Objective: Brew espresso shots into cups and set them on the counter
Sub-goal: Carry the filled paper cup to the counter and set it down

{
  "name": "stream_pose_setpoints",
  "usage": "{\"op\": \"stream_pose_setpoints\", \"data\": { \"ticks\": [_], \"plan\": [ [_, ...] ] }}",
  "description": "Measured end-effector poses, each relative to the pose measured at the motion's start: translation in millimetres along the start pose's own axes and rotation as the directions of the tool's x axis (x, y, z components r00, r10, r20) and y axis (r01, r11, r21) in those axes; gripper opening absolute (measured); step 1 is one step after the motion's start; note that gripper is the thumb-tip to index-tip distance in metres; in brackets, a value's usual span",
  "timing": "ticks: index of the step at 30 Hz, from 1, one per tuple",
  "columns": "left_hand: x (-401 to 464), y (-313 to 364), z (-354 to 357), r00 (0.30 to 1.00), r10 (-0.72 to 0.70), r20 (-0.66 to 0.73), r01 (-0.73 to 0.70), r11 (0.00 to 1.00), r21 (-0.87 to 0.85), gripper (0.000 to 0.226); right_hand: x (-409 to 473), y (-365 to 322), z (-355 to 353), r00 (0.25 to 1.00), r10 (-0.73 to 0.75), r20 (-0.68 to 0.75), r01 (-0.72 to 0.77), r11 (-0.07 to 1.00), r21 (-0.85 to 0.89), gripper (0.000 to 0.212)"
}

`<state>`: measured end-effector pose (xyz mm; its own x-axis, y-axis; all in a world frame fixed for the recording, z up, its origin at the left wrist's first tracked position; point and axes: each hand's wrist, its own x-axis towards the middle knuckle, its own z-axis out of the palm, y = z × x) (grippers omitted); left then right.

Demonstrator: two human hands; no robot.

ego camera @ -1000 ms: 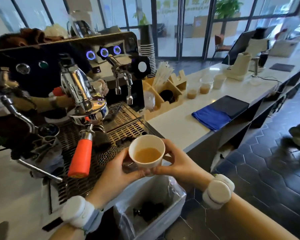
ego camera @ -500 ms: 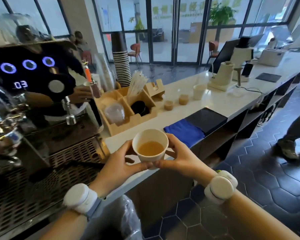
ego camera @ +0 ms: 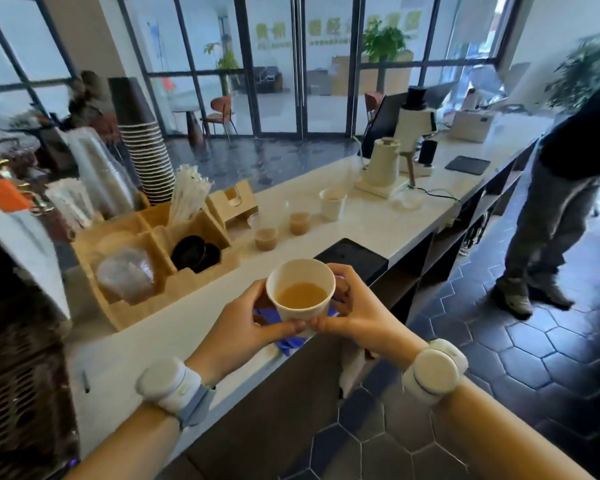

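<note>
Item, centre of frame: white paper cup [ego camera: 300, 289], upright, about a third full of tan liquid. You hold it between both hands, above the near edge of the white counter [ego camera: 378, 220] and a blue cloth [ego camera: 284, 341].
Your left hand [ego camera: 239, 323], lower centre-left: fingers curled round the cup's left wall, thumb at its lower front.
Your right hand [ego camera: 357, 313]: fingers curled round the right wall, thumb meeting the left thumb under the cup's front. Each wrist carries a white band.
Just behind the cup: black tray [ego camera: 354, 258].
Left of centre: wooden organiser [ego camera: 153, 251] with clear lids, black lids and wrapped straws.
Mid-counter: two small clear cups [ego camera: 300, 221] of tan liquid and one white cup [ego camera: 331, 204], standing apart.
Upper left: stack of paper cups [ego camera: 146, 147].
Upper right: cream grinder [ego camera: 381, 168]; a person [ego camera: 561, 188] standing on the dark tiled floor.
</note>
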<state>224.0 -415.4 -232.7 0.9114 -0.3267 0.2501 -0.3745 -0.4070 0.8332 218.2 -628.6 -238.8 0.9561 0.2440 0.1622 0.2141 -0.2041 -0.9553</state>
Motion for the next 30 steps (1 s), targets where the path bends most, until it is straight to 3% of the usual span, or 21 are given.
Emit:
{"op": "stream_pose_setpoints", "data": {
  "ticks": [10, 18, 30],
  "plan": [
    [133.2, -21.1, 50.2, 0.995, 0.038, 0.089, -0.034, 0.998, -0.051, 0.071, 74.4, 45.0, -91.7, 0.997, 0.027, -0.078, -0.026, 1.0, 0.009, 0.074],
    [230.7, -23.0, 79.2, 0.989, 0.066, 0.133, -0.06, 0.997, -0.05, 0.062, 137.8, 72.5, -156.7, 0.991, 0.046, -0.129, -0.048, 0.999, -0.015, 0.074],
    [355.9, -43.4, 141.2, 0.998, 0.001, 0.058, 0.002, 0.999, -0.039, 0.071, 239.7, 123.6, -257.0, 0.996, 0.065, -0.06, -0.065, 0.998, 0.0, 0.072]
  ]
}}
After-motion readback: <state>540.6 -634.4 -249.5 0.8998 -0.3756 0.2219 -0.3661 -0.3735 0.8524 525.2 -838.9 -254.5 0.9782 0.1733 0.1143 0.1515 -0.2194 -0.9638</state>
